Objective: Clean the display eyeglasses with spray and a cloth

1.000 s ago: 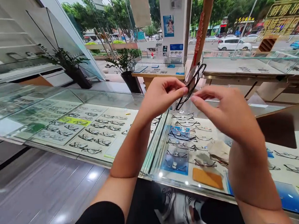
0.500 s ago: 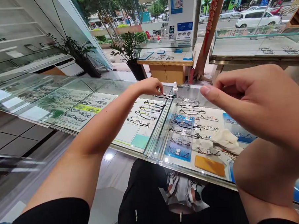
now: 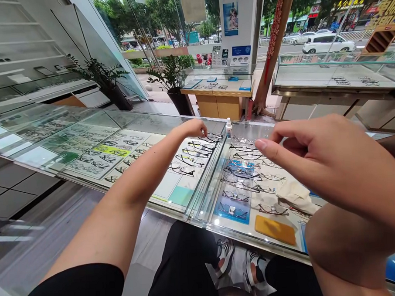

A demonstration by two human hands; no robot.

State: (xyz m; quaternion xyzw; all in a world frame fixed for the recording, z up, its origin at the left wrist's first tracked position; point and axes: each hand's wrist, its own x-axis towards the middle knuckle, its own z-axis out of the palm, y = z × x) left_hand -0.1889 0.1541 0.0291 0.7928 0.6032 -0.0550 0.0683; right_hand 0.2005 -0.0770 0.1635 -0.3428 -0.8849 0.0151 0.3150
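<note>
Left hand (image 3: 195, 128) at dark glasses (image 3: 214, 138), far end of glass counter (image 3: 169, 211); right hand (image 3: 319, 160) raised.
Glasses sit at the far end of a row of frames, just left of the white bottle (image 3: 229, 129). Left fingertips bunched at their near-left end; can't tell if pinching or only touching. Right hand loosely curled, thumb apart from fingers, nothing seen in it. Glasses look light, thin and springy: likely slick lenses, easily smudged, arms that bend if forced. Best hold: light pinch on the bridge or frame edge, off the lenses.
</note>
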